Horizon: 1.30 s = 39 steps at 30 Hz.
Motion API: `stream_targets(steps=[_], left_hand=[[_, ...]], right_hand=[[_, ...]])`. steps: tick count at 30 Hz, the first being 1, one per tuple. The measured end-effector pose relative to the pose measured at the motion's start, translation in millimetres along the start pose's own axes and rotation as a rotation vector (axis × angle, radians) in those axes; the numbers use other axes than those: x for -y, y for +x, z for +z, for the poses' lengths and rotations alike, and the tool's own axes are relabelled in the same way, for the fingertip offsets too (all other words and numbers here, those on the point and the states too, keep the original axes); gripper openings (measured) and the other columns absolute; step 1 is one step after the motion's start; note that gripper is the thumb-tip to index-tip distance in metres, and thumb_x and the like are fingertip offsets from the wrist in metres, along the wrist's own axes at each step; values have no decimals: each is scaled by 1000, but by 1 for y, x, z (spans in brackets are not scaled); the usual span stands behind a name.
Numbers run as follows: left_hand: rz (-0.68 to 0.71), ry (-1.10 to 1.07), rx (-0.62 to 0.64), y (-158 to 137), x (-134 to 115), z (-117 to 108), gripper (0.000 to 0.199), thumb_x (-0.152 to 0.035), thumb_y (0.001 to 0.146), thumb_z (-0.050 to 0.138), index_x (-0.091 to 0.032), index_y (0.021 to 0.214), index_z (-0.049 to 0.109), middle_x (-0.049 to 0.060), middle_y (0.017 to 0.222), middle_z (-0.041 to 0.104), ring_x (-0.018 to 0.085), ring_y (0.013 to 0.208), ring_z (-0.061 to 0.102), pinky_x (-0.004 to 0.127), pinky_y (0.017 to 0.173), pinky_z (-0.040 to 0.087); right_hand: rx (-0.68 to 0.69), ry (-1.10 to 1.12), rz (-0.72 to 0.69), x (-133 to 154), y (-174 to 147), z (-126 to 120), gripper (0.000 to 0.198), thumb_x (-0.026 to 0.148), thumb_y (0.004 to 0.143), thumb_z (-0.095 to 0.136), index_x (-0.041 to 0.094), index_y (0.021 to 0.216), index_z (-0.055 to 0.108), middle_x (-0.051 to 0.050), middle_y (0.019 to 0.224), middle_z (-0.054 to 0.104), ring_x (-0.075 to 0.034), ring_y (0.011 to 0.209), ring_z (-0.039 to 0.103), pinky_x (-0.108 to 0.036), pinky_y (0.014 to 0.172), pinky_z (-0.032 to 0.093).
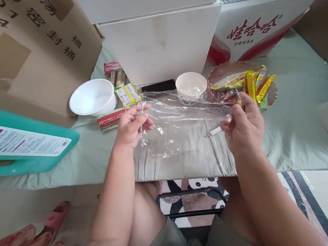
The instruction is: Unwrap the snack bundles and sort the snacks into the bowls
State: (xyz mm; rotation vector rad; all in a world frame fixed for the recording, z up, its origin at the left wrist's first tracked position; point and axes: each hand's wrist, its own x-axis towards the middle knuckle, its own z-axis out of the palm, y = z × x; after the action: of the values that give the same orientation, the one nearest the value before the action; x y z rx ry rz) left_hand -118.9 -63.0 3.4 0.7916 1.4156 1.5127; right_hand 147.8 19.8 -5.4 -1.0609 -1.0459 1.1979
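A crinkled piece of clear plastic film point(181, 120) is stretched between my two hands, above the cloth-covered surface. My left hand point(133, 126) pinches its left end between thumb and fingers. At the other end, my right hand point(244, 122) grips the film with curled fingers. Beneath or just beyond the film lies a small white tool with a metal tip point(215, 132), partly hidden by my right hand. A white bowl with a printed pattern point(190, 85) stands behind the film. Beside my left hand is a long red box point(111, 120).
A larger white bowl point(93, 97), snack packets point(128, 94) and a dark flat object point(158, 86) lie at the back left. Right of centre, a clear plate point(274, 96) holds yellow-wrapped snacks point(250, 84). Boxes point(159, 42) wall the rear; a teal container point(27, 145) stands left.
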Motion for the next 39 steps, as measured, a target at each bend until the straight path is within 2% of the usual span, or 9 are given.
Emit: stream_targets(steps=[6, 12, 17, 23, 29, 31, 34, 37, 39], left_hand=[[190, -121, -118, 0, -5, 4, 58, -41, 70, 87, -37, 120, 58, -8, 64, 66, 10, 50, 60, 21, 51, 45], [268, -24, -20, 9, 5, 1, 26, -20, 64, 82, -23, 87, 71, 0, 85, 72, 12, 72, 66, 24, 69, 54], [273, 310, -81, 19, 22, -9, 35, -17, 65, 80, -23, 100, 77, -1, 77, 68, 11, 69, 61, 23, 68, 50], [361, 565, -147, 20, 23, -14, 7, -18, 67, 80, -23, 72, 79, 0, 73, 53, 14, 66, 49, 27, 69, 47], [484, 425, 13, 13, 17, -12, 8, -26, 70, 76, -24, 65, 70, 6, 104, 67, 27, 122, 58, 45, 119, 35], [453, 251, 93, 11, 14, -10, 12, -30, 70, 74, -23, 67, 64, 4, 96, 72, 25, 114, 65, 47, 114, 43], [317, 60, 65, 9, 9, -6, 20, -34, 68, 75, -23, 72, 59, 0, 68, 69, 18, 71, 69, 35, 76, 59], [142, 32, -35, 8, 6, -1, 25, -33, 64, 76, -22, 74, 56, -4, 57, 62, 10, 46, 55, 21, 44, 44], [29, 63, -92, 10, 6, 1, 24, -30, 64, 75, -22, 74, 55, -6, 53, 58, 8, 40, 49, 18, 37, 36]], right_hand=[[33, 42, -168, 11, -3, 3, 28, 43, 86, 67, 36, 112, 57, 4, 72, 50, -14, 59, 54, -29, 52, 48], [183, -96, -156, -6, 0, -5, 20, 35, 81, 69, 28, 100, 67, 2, 77, 58, -13, 60, 55, -31, 60, 52], [334, -359, -213, -24, 9, -13, 46, 30, 72, 73, 24, 117, 67, 3, 76, 57, -15, 69, 56, -32, 66, 49], [261, -738, -457, -45, 17, -19, 12, 28, 79, 65, 22, 81, 75, 1, 71, 50, -17, 67, 51, -34, 66, 45], [348, -597, -522, -40, 4, -19, 12, 34, 83, 67, 25, 79, 72, -7, 111, 54, -24, 106, 57, -47, 98, 48], [391, -506, -504, -36, 0, -20, 16, 38, 85, 68, 24, 76, 70, -7, 133, 50, -27, 123, 54, -49, 108, 43], [439, -385, -459, -29, -3, -21, 25, 44, 86, 69, 24, 73, 65, -5, 145, 51, -30, 139, 46, -52, 116, 36], [505, -233, -270, -26, -3, -20, 32, 50, 90, 67, 24, 73, 60, -5, 107, 72, -26, 114, 66, -49, 107, 47], [482, -140, -60, -27, -1, -17, 31, 51, 91, 66, 25, 78, 58, 0, 73, 66, -19, 77, 69, -40, 83, 57]])
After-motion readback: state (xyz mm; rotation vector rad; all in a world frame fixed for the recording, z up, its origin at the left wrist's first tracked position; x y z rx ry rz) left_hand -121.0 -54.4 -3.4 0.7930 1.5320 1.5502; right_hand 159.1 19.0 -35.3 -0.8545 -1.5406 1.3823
